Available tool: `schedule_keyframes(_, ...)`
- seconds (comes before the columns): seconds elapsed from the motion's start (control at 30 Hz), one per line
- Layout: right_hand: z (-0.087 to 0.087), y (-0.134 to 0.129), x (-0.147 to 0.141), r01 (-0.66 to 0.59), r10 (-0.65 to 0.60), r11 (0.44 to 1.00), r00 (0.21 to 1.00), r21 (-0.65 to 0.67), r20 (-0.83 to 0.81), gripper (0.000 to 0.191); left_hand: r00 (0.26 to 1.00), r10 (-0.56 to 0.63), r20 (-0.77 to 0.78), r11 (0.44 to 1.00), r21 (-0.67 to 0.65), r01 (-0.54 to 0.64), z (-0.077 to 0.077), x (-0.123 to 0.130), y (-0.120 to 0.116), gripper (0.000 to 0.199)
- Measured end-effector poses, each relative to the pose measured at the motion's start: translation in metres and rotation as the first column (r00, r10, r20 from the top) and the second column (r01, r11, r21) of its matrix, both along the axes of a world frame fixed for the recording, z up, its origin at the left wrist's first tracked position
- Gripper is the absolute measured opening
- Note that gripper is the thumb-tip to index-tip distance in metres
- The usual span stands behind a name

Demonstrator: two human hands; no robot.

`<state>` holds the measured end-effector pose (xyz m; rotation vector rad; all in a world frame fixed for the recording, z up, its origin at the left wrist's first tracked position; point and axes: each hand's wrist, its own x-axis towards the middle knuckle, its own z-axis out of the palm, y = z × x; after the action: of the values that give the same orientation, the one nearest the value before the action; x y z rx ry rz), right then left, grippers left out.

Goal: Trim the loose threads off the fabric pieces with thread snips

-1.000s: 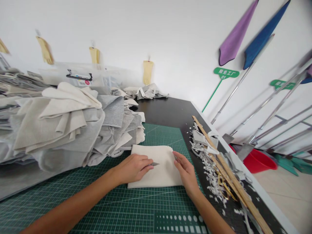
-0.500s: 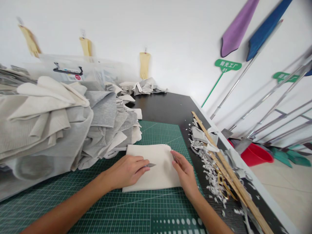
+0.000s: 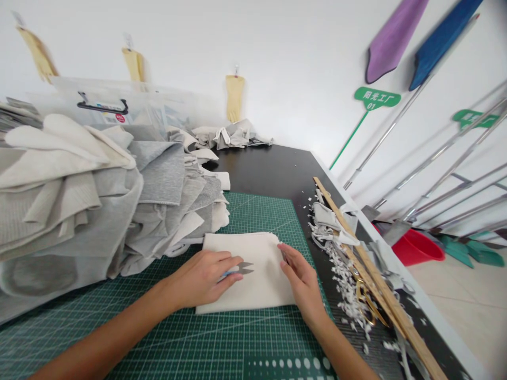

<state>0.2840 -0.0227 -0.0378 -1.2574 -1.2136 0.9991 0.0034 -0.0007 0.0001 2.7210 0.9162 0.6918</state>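
Note:
Folded white fabric (image 3: 259, 279) lies on the green cutting mat (image 3: 261, 211). Above its left half, my left hand (image 3: 212, 277) is closed around small thread snips (image 3: 244, 267), whose two blades are parted and point right. A bit of blue handle shows between the fingers. At the upper right edge of the fabric, my right hand (image 3: 300, 277) pinches its border between thumb and fingers. The fingertips partly cover that edge.
Grey and white fabric pieces (image 3: 162, 174) are heaped at the left. Wooden strips (image 3: 376, 279), gold-handled scissors (image 3: 368, 303) and white scraps (image 3: 348, 285) line the table's right side. A clear plastic bin (image 3: 146, 105) stands behind; a red bucket (image 3: 420, 248) is on the floor.
The snips' blades have come apart; they were together before. Both hands stay nearly where they were on the fabric, and the camera view has shifted slightly.

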Motion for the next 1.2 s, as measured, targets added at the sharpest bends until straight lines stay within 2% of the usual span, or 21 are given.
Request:
schedule_keyframes(0.6,-0.0032,0.0005,0.0001,-0.006,0.007,1.0,0.999,0.008,-0.043,0.042,1.0,0.008,0.009,1.0,0.023,-0.008,-0.0018,0.0,-0.0004,0.028)
schedule_keyframes(0.97,0.0044,-0.0011,-0.0023,0.006,-0.007,1.0,1.0,-0.004,-0.029,0.04,1.0,-0.001,0.002,1.0,0.031,0.001,-0.0001,0.0011,0.0,0.026)
schedule_keyframes(1.2,0.0028,-0.0004,-0.0025,0.01,-0.01,1.0,0.998,-0.002,-0.062,0.043,1.0,-0.018,-0.004,0.999,0.031,0.018,-0.0002,0.0011,-0.0021,0.027)
